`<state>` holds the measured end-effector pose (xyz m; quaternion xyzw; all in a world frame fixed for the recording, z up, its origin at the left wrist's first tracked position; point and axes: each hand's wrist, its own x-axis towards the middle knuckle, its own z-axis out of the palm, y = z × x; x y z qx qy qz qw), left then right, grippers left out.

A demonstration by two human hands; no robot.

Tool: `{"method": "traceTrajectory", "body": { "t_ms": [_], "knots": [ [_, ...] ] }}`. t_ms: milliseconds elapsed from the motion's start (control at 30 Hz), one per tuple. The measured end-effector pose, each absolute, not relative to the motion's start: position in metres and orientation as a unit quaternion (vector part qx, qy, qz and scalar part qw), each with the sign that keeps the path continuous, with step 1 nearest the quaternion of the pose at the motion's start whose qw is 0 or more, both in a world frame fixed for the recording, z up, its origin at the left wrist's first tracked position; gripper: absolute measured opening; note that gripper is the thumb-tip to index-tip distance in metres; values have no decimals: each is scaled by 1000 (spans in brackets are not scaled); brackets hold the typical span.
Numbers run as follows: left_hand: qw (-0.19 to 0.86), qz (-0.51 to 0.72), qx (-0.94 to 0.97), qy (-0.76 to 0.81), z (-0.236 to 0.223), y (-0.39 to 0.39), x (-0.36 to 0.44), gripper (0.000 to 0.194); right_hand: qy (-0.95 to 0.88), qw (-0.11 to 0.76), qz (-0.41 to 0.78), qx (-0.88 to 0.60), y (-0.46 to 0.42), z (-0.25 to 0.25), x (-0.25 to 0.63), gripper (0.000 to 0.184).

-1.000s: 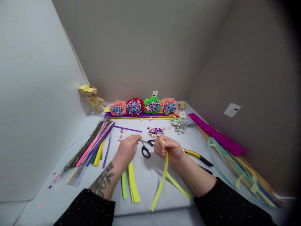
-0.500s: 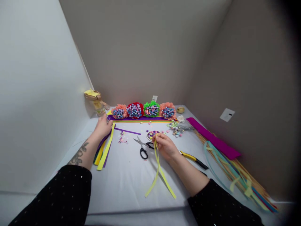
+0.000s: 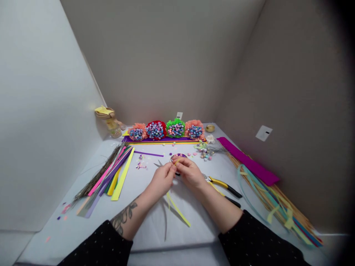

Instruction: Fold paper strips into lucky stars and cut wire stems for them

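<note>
**Black dotted sleeves, one inked forearm**

The person wore a dark top, its left sleeve (image 3: 97, 246) and right sleeve (image 3: 257, 240) both black fabric scattered with tiny white dots. Each sleeve ended partway along the forearm, leaving the skin below uncovered. The left forearm (image 3: 141, 205) carried a dark-ink tattoo (image 3: 124, 218) of leafy, floral-looking shapes. The left hand (image 3: 163, 181) and right hand (image 3: 190, 174) were bare.

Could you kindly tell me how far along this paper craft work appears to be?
Four clusters of paper stars look finished, standing in a row at the back. In hand, the left hand and right hand pinch a narrow yellow paper strip at their fingertips. Apparently left to use are the bundle of coloured paper strips on the left and the small dish of stars just beyond the hands.
</note>
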<state>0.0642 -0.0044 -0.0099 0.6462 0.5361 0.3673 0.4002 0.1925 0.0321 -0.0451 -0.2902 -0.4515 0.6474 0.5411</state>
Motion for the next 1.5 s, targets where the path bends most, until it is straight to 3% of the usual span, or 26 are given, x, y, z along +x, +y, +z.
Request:
{"method": "traceTrajectory", "body": {
  "t_ms": [167,433,633,733,833,967,1133,1500],
  "knots": [
    [254,316,738,540,-1,-9,55,32,-621,556,448,-324,29,-35,199,6],
    [159,138,757,619,13,-28,-6,29,-765,454,240,-388,36,-30,211,9],
    [123,-41,673,728,37,-77,-70,29,-827,347,242,-371,34,-43,200,15],
    [-34,-97,585,804,49,-97,-69,28,-819,344,226,-399,29,-46,192,13],
    [-143,-10,632,762,47,-89,-40,24,-820,347,202,-409,26,-46,190,13],
    [-85,116,781,607,26,-41,16,26,-824,365,173,-398,28,-46,194,15],
    [-64,54,837,540,5,0,44,14,-818,383,147,-404,33,-50,199,16],
    [-75,44,817,570,-11,-5,28,12,-820,325,96,-461,24,-44,190,18]
  ]
}}
